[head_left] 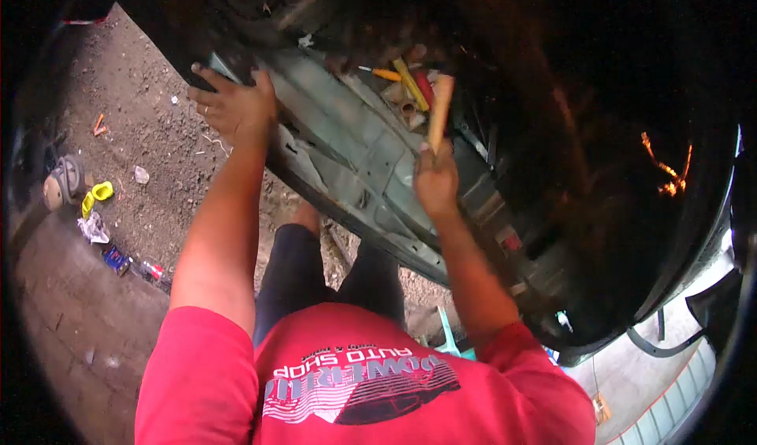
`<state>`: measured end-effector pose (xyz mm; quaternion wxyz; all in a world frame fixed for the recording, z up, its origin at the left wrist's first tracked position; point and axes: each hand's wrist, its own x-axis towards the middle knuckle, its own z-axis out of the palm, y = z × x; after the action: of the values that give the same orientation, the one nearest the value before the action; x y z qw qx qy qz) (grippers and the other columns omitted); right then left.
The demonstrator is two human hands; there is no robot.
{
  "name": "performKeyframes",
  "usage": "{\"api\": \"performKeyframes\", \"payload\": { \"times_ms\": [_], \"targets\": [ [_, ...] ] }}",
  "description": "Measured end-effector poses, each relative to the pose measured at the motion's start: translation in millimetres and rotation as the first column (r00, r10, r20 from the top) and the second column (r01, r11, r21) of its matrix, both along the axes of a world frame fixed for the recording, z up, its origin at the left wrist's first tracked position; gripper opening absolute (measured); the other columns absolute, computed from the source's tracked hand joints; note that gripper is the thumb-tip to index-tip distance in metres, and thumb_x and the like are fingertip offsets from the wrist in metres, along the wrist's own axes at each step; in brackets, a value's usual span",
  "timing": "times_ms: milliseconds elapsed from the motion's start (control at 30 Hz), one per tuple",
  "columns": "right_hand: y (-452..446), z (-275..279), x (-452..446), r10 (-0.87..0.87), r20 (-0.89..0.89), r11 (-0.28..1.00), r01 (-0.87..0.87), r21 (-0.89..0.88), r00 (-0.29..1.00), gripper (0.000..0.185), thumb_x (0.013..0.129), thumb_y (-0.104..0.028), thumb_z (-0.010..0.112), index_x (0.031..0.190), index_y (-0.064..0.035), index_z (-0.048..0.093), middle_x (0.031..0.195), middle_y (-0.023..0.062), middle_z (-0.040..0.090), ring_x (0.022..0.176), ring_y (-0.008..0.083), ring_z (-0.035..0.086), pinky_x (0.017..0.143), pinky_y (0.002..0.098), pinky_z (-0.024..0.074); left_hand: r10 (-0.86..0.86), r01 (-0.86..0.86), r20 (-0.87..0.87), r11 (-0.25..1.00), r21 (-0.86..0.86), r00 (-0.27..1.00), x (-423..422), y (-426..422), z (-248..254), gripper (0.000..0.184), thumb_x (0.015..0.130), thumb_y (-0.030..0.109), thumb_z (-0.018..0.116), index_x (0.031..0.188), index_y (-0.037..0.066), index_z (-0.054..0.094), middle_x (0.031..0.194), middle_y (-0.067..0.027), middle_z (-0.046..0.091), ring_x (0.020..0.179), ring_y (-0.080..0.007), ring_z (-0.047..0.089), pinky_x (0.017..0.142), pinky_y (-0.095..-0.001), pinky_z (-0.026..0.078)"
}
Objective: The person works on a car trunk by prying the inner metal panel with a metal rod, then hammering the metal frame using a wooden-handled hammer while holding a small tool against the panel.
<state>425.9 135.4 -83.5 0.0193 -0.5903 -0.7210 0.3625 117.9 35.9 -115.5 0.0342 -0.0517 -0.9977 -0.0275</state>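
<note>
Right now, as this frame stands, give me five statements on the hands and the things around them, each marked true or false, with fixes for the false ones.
1. The right hand holds a light-coloured stick-like handle. True.
2. The left hand is closed around a hammer. False: it holds no tool in view; its fingers are spread at the edge of the metal panel.
3. A red object lies beside a long yellow one. True.
4. The person's shirt is plain green. False: it is red, with printing on it.
5. Bright yellow items lie on the ground, off to the person's left. True.
</note>
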Motion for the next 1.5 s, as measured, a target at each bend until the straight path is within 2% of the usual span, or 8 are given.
{"api": "performKeyframes", "payload": {
  "times_ms": [67,133,533,633,733,900,1033,1500],
  "targets": [
    [-20.9,-22.3,5.6,-0.282,-0.240,0.949,0.233,-0.212,0.929,0.038,0.095,-0.027,0.062,0.119,0.0030,0.057,0.101,0.0331,0.066,0.090,0.0516,0.065,0.080,0.0552,0.0510,0.016,-0.016,0.001,1.000,-0.015,1.000,-2.6,1.5,0.1,0.111,0.084,0.056,0.063,0.164,0.007,0.004,0.158,-0.0387,0.017,0.136,-0.0542,0.040,0.115,-0.0553,0.035],
    [-31.7,-42.2,20.9,0.530,0.166,0.794,-0.418,-0.441,0.832,0.038,0.100,-0.031,0.058,0.124,-0.0014,0.055,0.101,0.0327,0.067,0.092,0.0504,0.066,0.082,0.0560,0.0507,0.021,-0.021,0.011,0.999,-0.024,1.000,-2.1,4.2,2.8,0.111,0.084,0.056,0.063,0.164,0.007,0.004,0.158,-0.0384,0.017,0.135,-0.0540,0.040,0.115,-0.0554,0.036],
    [-14.0,-16.0,13.3,0.358,0.126,0.881,-0.290,-0.373,0.925,0.033,0.104,-0.029,0.052,0.115,0.0022,0.050,0.088,0.0314,0.063,0.084,0.0534,0.062,0.078,0.0569,0.0485,0.029,-0.030,0.067,1.000,0.004,0.997,-1.9,1.4,10.1,0.110,0.083,0.054,0.063,0.163,0.005,0.005,0.157,-0.0403,0.016,0.133,-0.0527,0.043,0.111,-0.0543,0.040],
    [-16.4,25.8,-9.6,-0.118,0.018,0.970,0.119,-0.213,0.993,0.038,0.101,-0.028,0.054,0.121,0.0036,0.054,0.100,0.0340,0.066,0.095,0.0518,0.065,0.086,0.0579,0.0504,-0.013,0.012,0.058,1.000,0.011,0.998,-0.9,1.9,13.3,0.110,0.085,0.055,0.061,0.163,0.004,0.004,0.158,-0.0402,0.016,0.134,-0.0530,0.043,0.111,-0.0549,0.040],
    [-48.7,-42.5,29.0,0.383,0.143,0.869,-0.303,-0.391,0.913,0.035,0.102,-0.032,0.054,0.115,0.0004,0.055,0.092,0.0318,0.065,0.089,0.0502,0.065,0.081,0.0592,0.0481,-0.001,0.001,0.054,1.000,-0.011,0.999,-0.8,7.7,11.2,0.108,0.086,0.054,0.060,0.163,0.002,0.005,0.158,-0.0400,0.016,0.135,-0.0528,0.043,0.112,-0.0549,0.039],
    [2.0,23.5,-0.5,-0.178,-0.012,0.928,0.164,-0.336,0.984,0.038,0.101,-0.031,0.053,0.117,0.0032,0.058,0.101,0.0333,0.068,0.097,0.0502,0.066,0.081,0.0559,0.0513,-0.008,0.008,0.052,1.000,-0.006,0.999,-0.2,-0.5,4.1,0.108,0.086,0.055,0.059,0.163,0.004,0.004,0.159,-0.0398,0.013,0.139,-0.0537,0.038,0.115,-0.0541,0.036],
    [-36.9,-35.7,37.2,0.416,0.149,0.844,-0.320,-0.431,0.897,0.027,0.102,-0.022,0.052,0.114,0.0011,0.060,0.094,0.0279,0.066,0.084,0.0457,0.065,0.077,0.0533,0.0517,0.043,-0.042,0.106,0.999,-0.012,0.993,-1.0,7.4,11.5,0.108,0.086,0.056,0.058,0.164,0.005,0.004,0.159,-0.0401,0.013,0.140,-0.0540,0.037,0.115,-0.0544,0.036],
    [-33.5,-16.1,22.9,0.026,0.007,0.976,-0.024,-0.218,1.000,0.041,0.101,-0.031,0.053,0.121,0.0055,0.056,0.094,0.0345,0.067,0.090,0.0520,0.066,0.077,0.0580,0.0522,0.032,-0.030,0.072,0.999,-0.034,0.997,1.3,4.2,10.8,0.108,0.084,0.054,0.062,0.163,0.005,0.006,0.159,-0.0391,0.016,0.134,-0.0536,0.046,0.111,-0.0541,0.041]
  ]
}}
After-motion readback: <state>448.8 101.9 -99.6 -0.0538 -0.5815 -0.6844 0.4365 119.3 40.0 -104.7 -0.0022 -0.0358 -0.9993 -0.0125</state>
